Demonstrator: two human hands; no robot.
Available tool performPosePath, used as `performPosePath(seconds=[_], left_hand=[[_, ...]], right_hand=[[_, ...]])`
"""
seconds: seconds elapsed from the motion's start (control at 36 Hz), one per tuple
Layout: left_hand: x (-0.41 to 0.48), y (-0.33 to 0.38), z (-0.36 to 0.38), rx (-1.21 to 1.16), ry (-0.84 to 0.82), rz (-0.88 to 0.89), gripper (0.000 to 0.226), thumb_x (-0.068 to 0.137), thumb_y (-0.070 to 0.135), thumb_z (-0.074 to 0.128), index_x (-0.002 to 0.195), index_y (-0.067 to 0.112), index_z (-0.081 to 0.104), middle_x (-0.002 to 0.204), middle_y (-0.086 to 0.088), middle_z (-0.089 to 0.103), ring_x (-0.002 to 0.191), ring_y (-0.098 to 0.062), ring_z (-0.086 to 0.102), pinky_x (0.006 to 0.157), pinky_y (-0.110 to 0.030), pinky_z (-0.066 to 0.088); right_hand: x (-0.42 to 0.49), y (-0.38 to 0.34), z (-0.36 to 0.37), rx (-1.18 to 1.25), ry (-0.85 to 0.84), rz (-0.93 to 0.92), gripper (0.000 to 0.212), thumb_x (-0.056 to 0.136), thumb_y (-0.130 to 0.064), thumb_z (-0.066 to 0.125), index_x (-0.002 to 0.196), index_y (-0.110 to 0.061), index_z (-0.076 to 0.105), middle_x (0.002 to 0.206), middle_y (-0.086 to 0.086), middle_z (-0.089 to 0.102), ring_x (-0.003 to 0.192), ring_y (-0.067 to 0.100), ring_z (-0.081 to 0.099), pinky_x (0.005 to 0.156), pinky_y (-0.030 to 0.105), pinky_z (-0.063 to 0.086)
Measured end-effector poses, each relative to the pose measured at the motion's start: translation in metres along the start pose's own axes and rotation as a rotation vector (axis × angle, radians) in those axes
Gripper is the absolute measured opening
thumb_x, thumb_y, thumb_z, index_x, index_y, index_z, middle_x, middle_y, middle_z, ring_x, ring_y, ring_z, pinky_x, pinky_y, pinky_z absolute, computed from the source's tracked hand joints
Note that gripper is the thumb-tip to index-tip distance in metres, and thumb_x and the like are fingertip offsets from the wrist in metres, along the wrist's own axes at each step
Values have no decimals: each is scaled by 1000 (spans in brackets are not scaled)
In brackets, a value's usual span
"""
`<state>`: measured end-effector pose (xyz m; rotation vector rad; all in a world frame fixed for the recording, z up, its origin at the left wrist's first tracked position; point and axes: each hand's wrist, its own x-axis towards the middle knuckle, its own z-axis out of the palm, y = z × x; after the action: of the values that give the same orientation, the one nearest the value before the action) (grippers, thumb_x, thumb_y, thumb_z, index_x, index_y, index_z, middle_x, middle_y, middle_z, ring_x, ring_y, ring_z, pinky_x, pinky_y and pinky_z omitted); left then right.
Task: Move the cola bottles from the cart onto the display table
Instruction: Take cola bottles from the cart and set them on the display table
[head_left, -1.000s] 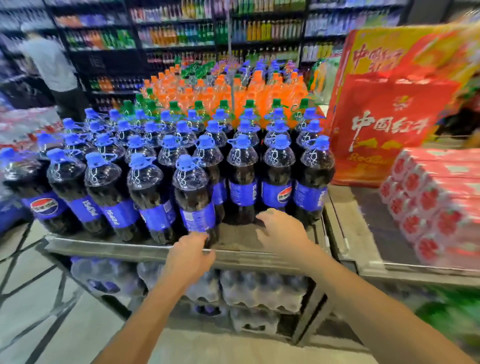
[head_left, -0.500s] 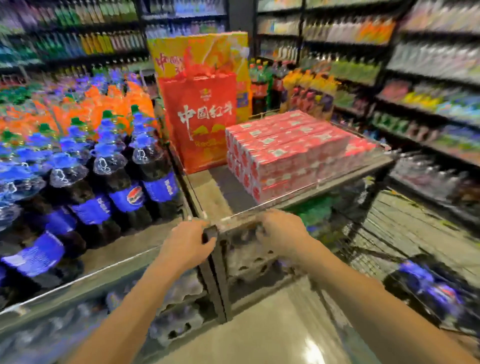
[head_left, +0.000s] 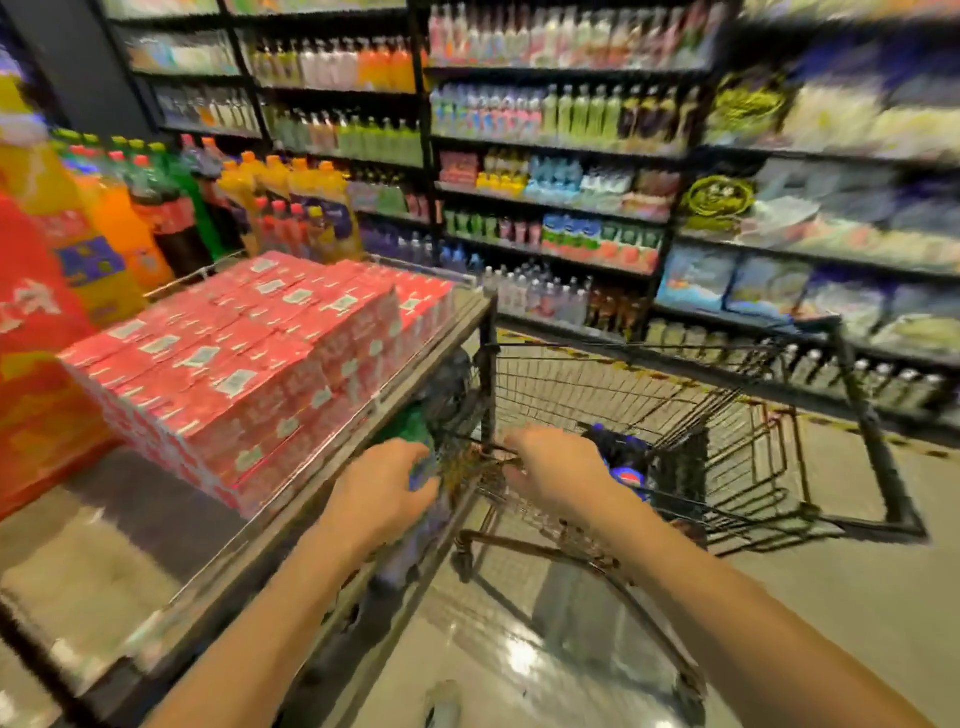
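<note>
Both hands — left (head_left: 382, 486), right (head_left: 558, 470) — empty beside the cart (head_left: 727, 415).

View swung rightward: rows of cola bottles on display table no longer seen; red cartons (head_left: 270, 364) now shifted to left of frame. Wire cart (head_left: 675, 415) brought into view at right, blue-capped cola bottle (head_left: 621, 457) seen inside, blurred. Left hand (head_left: 382, 493) moved off table edge (head_left: 332, 452), now held by its corner. Right hand (head_left: 558, 470) carried over cart's near rim, fingers spread, nothing held.
</note>
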<state>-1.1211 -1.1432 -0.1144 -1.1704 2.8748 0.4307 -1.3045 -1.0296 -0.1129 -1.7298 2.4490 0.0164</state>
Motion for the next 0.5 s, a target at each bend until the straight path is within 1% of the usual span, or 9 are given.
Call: performPosePath(seconds=[0.11, 0.22, 0.31, 0.42, 0.5], left_hand=[[68, 15, -3, -17, -10, 124, 49, 98, 42, 57, 142, 21, 54, 143, 1, 56, 129, -19, 56, 105, -39, 49], [131, 29, -10, -27, -26, 218, 50, 98, 43, 58, 142, 20, 54, 144, 0, 56, 129, -19, 56, 106, -39, 49], [169, 38, -14, -46, -19, 294, 49, 97, 41, 58, 142, 21, 55, 143, 1, 57, 129, -18, 56, 106, -38, 48], [213, 54, -16, -19, -41, 387, 51, 97, 42, 57, 143, 20, 53, 144, 1, 57, 133, -19, 53, 109, -39, 46], [237, 68, -14, -18, -63, 434, 50, 97, 42, 56, 142, 20, 54, 143, 1, 58, 132, -18, 53, 109, -38, 45]], right_hand=[[28, 30, -7, 16, 10, 133, 35, 102, -35, 54, 131, -17, 61, 130, 8, 66, 118, 34, 64, 87, 44, 58], [57, 57, -17, 21, 7, 243, 36, 102, -35, 55, 133, -17, 60, 128, 7, 67, 115, 33, 66, 85, 45, 60], [76, 73, -26, 18, 14, 295, 33, 105, -37, 52, 131, -18, 59, 123, 6, 67, 111, 30, 66, 85, 42, 59], [91, 92, -31, 56, 46, 388, 25, 105, -39, 52, 121, -20, 60, 113, 1, 66, 106, 24, 64, 90, 44, 59], [97, 108, -31, 61, 45, 450, 22, 105, -39, 52, 113, -19, 59, 108, 0, 64, 102, 23, 64, 87, 43, 59]])
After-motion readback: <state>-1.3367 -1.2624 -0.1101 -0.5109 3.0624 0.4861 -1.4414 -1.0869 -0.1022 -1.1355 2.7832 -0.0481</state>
